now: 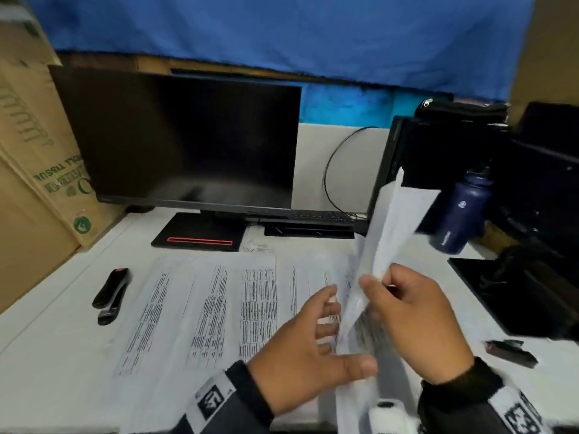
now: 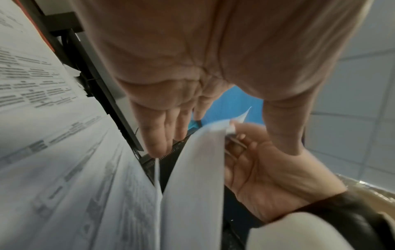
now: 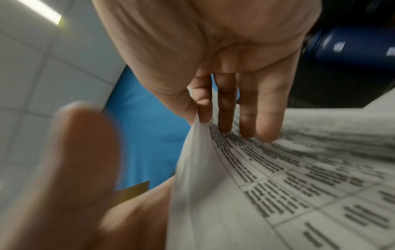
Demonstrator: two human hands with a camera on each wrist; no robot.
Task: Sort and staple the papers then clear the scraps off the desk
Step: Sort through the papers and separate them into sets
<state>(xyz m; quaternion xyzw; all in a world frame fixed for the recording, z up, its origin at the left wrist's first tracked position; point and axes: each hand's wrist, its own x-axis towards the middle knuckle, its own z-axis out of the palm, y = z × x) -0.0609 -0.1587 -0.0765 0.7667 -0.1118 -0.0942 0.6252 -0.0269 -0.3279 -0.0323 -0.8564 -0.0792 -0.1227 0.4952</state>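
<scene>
Fingers (image 3: 203, 108) of right hand (image 1: 416, 321) pinch raised sheets (image 1: 385, 233); left hand (image 1: 307, 355) spread, holding nothing; loose pinch risks sheets slipping onto sorted papers (image 1: 200, 308).

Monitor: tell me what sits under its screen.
Under the monitor sit its black stand base with a red stripe and a black keyboard. The keyboard's right end is covered by the lifted papers.
</scene>
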